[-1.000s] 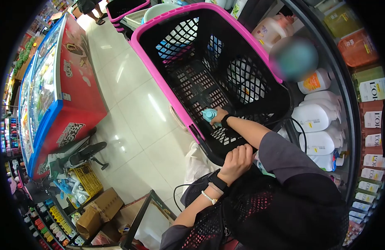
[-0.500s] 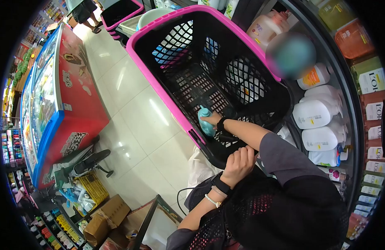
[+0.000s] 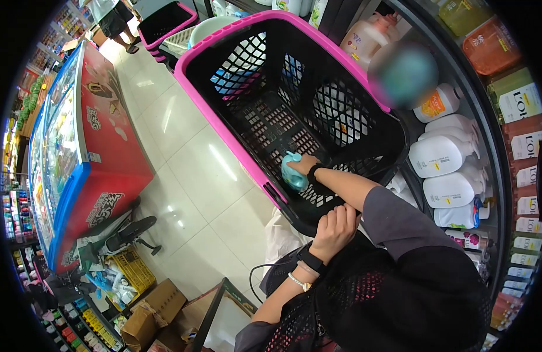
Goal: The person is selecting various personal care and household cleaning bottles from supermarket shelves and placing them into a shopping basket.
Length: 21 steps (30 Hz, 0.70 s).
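Note:
A black shopping basket [image 3: 207, 48] with a pink rim stretches out in front of me, tilted in view. Inside its near end, my right hand [image 3: 308, 164] is closed around a light-blue bottle [image 3: 293, 175] that looks like a pump bottle. The bottle leans close to the basket's near left wall, and its top points away from me. Below my right forearm, my left hand [image 3: 336, 230] is closed at the basket's near black edge. Its fingers curl over that edge, partly hidden by the forearm. A dark watch and a beaded bracelet circle my left wrist.
Shelves on the right hold white pump bottles [image 3: 453, 189], a peach bottle [image 3: 365, 42] and boxed products [image 3: 520, 108]. A red and blue freezer [image 3: 115, 152] stands left across the tiled floor [image 3: 188, 182]. Cardboard boxes [image 3: 165, 299] and a yellow crate [image 3: 134, 267] sit lower left. A person [image 3: 109, 14] stands far off.
My right hand has lowered the light-blue bottle slightly deeper into the basket, and the bottle has turned a little. My left hand stays in place. The view has shifted slightly.

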Each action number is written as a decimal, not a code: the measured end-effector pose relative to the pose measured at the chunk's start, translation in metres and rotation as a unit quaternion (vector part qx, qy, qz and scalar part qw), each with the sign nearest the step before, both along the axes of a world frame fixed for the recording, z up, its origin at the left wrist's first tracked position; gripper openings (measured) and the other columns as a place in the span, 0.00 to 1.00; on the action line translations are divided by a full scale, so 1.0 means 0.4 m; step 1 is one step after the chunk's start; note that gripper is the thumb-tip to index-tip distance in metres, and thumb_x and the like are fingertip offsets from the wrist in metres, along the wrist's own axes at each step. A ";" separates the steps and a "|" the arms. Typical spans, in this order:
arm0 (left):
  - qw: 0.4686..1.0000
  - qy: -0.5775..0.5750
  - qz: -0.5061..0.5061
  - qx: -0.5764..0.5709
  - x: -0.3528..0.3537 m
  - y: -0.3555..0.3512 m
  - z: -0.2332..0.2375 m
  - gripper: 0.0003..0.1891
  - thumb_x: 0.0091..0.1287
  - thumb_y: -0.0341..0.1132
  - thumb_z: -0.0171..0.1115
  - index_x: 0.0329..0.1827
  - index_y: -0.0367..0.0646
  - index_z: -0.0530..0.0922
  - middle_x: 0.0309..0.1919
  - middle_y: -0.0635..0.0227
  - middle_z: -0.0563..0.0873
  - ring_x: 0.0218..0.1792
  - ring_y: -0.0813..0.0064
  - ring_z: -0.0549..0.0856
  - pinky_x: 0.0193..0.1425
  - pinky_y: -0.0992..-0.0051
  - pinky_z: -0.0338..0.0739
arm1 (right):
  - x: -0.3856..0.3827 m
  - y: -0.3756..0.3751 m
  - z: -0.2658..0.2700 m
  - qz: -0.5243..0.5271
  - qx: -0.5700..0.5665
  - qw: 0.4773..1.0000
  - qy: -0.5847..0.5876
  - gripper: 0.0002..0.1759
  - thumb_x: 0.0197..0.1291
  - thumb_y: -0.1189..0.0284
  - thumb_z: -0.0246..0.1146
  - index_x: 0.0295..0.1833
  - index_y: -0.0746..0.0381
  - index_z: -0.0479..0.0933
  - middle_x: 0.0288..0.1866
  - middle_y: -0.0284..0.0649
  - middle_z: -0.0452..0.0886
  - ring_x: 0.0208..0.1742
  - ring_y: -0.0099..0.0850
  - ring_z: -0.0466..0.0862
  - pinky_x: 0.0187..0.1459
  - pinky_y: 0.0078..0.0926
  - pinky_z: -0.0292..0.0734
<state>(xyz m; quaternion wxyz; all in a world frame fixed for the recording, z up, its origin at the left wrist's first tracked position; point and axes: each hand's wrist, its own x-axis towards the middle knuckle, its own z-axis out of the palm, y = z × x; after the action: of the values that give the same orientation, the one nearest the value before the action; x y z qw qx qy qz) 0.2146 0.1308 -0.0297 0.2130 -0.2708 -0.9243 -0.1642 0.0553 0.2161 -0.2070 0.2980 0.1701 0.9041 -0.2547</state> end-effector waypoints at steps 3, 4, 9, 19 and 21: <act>1.000 0.003 -0.001 -0.008 0.001 0.000 -0.003 0.13 0.57 0.48 0.58 0.27 0.48 0.71 0.19 0.75 0.66 0.20 0.80 0.70 0.24 0.79 0.61 | -0.001 0.000 0.006 -0.007 0.010 1.000 0.000 0.42 0.43 0.37 0.60 0.44 0.69 0.80 0.46 0.56 0.81 0.50 0.46 0.81 0.53 0.36 0.73; 1.000 0.002 -0.001 -0.013 0.001 0.000 -0.003 0.13 0.57 0.48 0.58 0.28 0.48 0.72 0.19 0.75 0.66 0.20 0.80 0.70 0.24 0.79 0.61 | -0.003 -0.002 0.014 -0.008 0.011 1.000 0.001 0.42 0.43 0.37 0.60 0.44 0.69 0.80 0.46 0.56 0.81 0.50 0.46 0.81 0.53 0.36 0.73; 1.000 0.011 -0.001 -0.015 -0.002 -0.001 -0.002 0.13 0.57 0.48 0.57 0.29 0.48 0.73 0.19 0.76 0.66 0.19 0.80 0.70 0.24 0.80 0.61 | -0.006 -0.036 0.082 -0.009 0.049 0.995 0.090 0.34 0.48 0.44 0.60 0.49 0.62 0.79 0.50 0.51 0.80 0.53 0.44 0.79 0.54 0.38 0.73; 0.999 0.033 0.005 -0.026 -0.004 0.002 -0.002 0.12 0.59 0.47 0.57 0.27 0.49 0.72 0.19 0.75 0.65 0.19 0.80 0.69 0.23 0.80 0.60 | 0.000 -0.002 0.014 0.249 0.101 0.958 -0.097 0.30 0.59 0.50 0.53 0.52 0.66 0.76 0.50 0.48 0.80 0.50 0.44 0.80 0.52 0.42 0.74; 0.999 0.032 -0.002 -0.023 -0.005 -0.001 -0.003 0.12 0.59 0.47 0.57 0.26 0.49 0.71 0.19 0.75 0.65 0.19 0.80 0.69 0.23 0.80 0.60 | 0.008 -0.011 -0.008 0.229 0.091 0.967 -0.068 0.32 0.64 0.49 0.48 0.49 0.70 0.77 0.46 0.51 0.81 0.47 0.47 0.81 0.52 0.45 0.74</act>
<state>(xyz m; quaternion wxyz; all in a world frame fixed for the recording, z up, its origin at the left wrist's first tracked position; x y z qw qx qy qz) 0.2124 0.1305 -0.0311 0.2357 -0.2827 -0.9200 -0.1347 0.0586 0.2117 -0.2104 0.3925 0.0013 0.9159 -0.0843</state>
